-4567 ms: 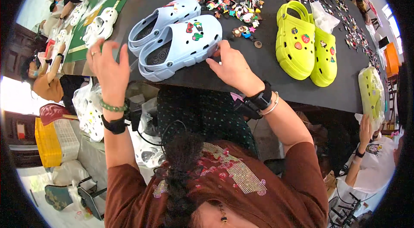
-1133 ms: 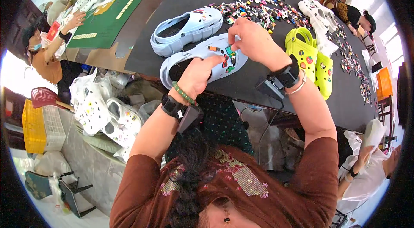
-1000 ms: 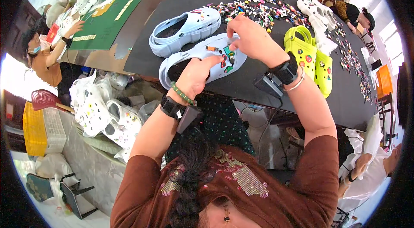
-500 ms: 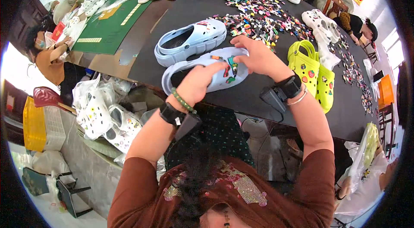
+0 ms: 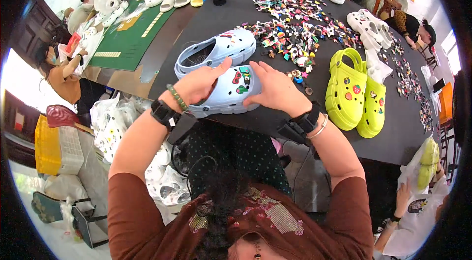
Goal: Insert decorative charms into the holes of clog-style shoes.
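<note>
Left hand: the left hand [image 5: 199, 83] is cupping the heel side of the near pale blue clog [image 5: 227, 94], fingers curled over its rim and thumb reaching up toward the toe.
Right hand: the right hand [image 5: 277, 91] is pressing on the clog's toe end, fingers together near the small charms [image 5: 240, 77] set in its upper; whether it is pinching one I cannot tell.
Clog position: it is lying at the near edge of the black table [image 5: 246, 127], touching its twin clog [image 5: 216, 49] just behind.
Handling: it is looking like light, springy foam, stiff enough to brace by the sole and rim; the charms seem small and easy to drop.
Surroundings: a heap of loose charms [image 5: 295, 29] is lying further back, and a pair of lime green clogs [image 5: 356, 95] to the right.
</note>
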